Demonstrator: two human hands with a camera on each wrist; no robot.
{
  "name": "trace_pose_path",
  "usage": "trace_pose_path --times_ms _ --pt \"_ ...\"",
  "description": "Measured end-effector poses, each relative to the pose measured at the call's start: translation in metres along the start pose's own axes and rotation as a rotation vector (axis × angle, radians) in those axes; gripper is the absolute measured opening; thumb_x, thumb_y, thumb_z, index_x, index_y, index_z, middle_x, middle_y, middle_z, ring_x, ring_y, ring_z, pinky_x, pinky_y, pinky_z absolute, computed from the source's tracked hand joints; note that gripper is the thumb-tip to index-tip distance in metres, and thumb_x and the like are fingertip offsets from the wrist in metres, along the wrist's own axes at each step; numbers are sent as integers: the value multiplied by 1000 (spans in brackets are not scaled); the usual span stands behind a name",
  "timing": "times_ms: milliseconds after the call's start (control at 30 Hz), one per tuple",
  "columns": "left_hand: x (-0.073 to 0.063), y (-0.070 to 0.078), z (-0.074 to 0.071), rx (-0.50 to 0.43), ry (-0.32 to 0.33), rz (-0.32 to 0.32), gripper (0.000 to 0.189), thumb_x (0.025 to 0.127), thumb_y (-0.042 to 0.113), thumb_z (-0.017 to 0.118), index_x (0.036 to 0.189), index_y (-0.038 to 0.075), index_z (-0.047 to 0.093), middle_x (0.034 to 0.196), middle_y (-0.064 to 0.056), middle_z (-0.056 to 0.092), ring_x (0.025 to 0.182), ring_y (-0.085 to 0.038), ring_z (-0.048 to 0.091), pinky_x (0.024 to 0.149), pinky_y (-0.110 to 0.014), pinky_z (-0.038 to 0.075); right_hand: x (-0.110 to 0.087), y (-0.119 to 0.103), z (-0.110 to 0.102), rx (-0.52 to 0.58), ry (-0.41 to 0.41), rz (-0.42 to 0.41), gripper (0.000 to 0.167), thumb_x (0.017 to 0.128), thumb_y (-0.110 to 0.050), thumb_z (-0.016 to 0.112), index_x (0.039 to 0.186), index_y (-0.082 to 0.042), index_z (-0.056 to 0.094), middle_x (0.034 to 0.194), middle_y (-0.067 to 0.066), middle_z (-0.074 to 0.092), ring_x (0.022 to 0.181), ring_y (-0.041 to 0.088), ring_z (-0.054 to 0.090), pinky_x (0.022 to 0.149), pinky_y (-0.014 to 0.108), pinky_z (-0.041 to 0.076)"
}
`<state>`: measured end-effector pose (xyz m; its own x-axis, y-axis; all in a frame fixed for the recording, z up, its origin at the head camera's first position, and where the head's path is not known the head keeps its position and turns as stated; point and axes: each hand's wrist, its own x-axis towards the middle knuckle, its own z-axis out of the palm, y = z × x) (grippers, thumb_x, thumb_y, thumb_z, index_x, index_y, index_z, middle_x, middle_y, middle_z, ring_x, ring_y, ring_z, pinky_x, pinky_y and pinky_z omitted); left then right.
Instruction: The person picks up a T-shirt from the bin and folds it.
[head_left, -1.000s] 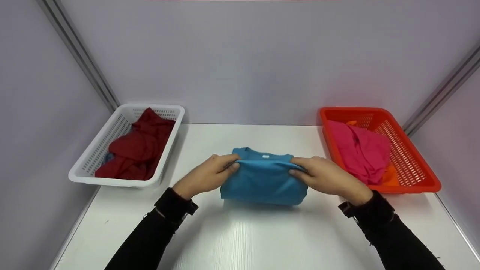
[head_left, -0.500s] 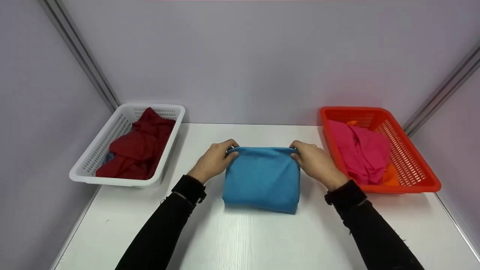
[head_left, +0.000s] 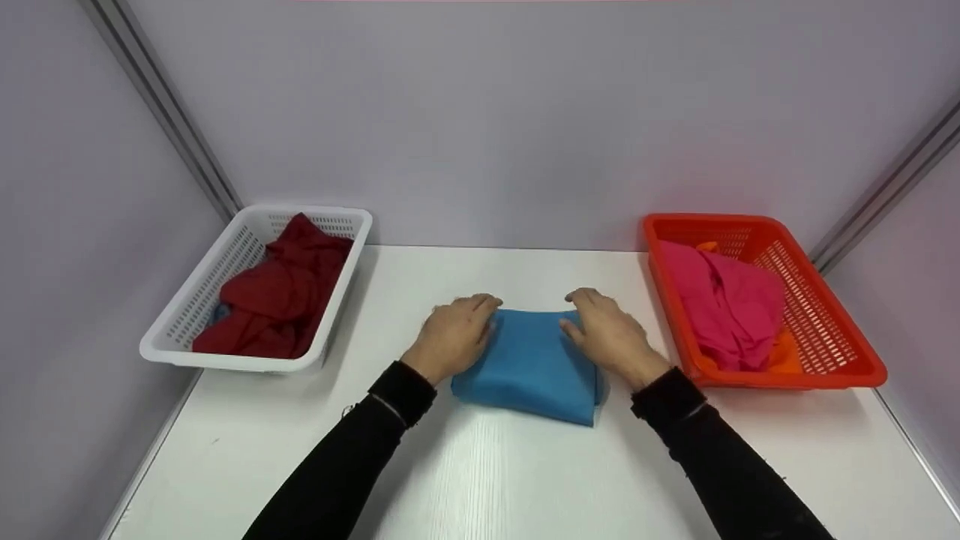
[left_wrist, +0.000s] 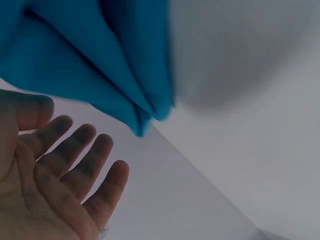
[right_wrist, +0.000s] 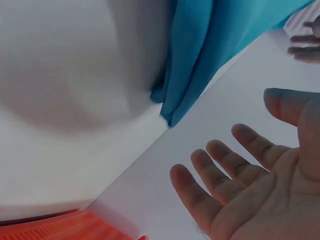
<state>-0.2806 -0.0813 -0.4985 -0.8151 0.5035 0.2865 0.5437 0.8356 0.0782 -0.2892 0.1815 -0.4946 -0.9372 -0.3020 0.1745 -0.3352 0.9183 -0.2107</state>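
A blue T-shirt (head_left: 532, 367), folded into a compact rectangle, lies on the white table in the head view. My left hand (head_left: 454, 334) is over its left side, fingers spread and relaxed. Over the far right corner is my right hand (head_left: 611, 334), its thumb apart from the fingers. In the left wrist view the fingers (left_wrist: 85, 160) are loose beside the layered blue fold (left_wrist: 100, 65), gripping nothing. The right wrist view likewise has extended fingers (right_wrist: 215, 175) with a gap between them and the shirt's folded edge (right_wrist: 195, 65).
At the back left stands a white basket (head_left: 169, 358) with dark red cloth (head_left: 277, 292) and a bit of blue. An orange-red basket (head_left: 832, 379) at the back right bears pink cloth (head_left: 724, 300) and orange cloth (head_left: 784, 352). Grey panels (head_left: 510, 127) enclose the table (head_left: 480, 480).
Both hands pinched the T-shirt's upper fold and carried it to the far edge. They have now let go, and the shirt lies flatter with its collar covered.
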Motion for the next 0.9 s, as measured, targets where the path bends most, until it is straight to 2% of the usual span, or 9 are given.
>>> trace_pose_path --times_ms 100,200,300,467,633,767,900 --pt "-14 19 1 20 -152 75 51 94 44 32 137 16 34 138 -5 36 123 -23 35 94 -46 35 -16 -15 6 -56 -105 -96 62 86 -57 41 135 -19 38 139 4 33 125 24 32 89 55 35" --pt "-28 30 6 43 -307 124 57 94 49 21 142 17 23 144 -4 24 130 -23 23 99 -47 26 -32 -26 14 -108 -243 -190 72 84 -65 31 141 -21 26 146 3 19 131 26 17 96 57 24" --pt "-35 33 12 52 -394 129 59 94 50 19 143 17 17 146 -4 17 132 -22 16 101 -47 23 -42 -30 21 -141 -333 -237 76 83 -67 31 143 -23 17 147 2 12 132 26 12 99 55 20" --pt "-34 27 19 63 -443 87 60 93 51 17 143 19 12 148 -4 10 133 -22 11 99 -47 26 -34 -26 26 -221 -344 -303 75 84 -61 38 143 -21 14 147 4 11 131 28 17 97 55 24" --pt "-19 19 26 98 -477 28 61 93 53 14 144 21 6 148 -2 4 133 -23 6 101 -46 23 -9 -22 29 -242 -356 -298 74 84 -58 41 143 -22 13 147 4 12 131 28 17 97 54 24" --pt "-10 15 24 137 -512 21 60 93 52 13 144 20 5 148 -3 2 133 -23 4 102 -46 22 5 -20 32 -239 -364 -282 73 85 -59 37 143 -23 13 147 4 13 131 29 17 97 55 23" --pt "-5 13 15 112 -529 7 61 93 53 18 143 19 11 148 -3 8 133 -23 9 98 -49 27 11 -16 34 -188 -366 -265 72 84 -61 38 143 -26 16 147 1 15 131 27 18 94 57 26"
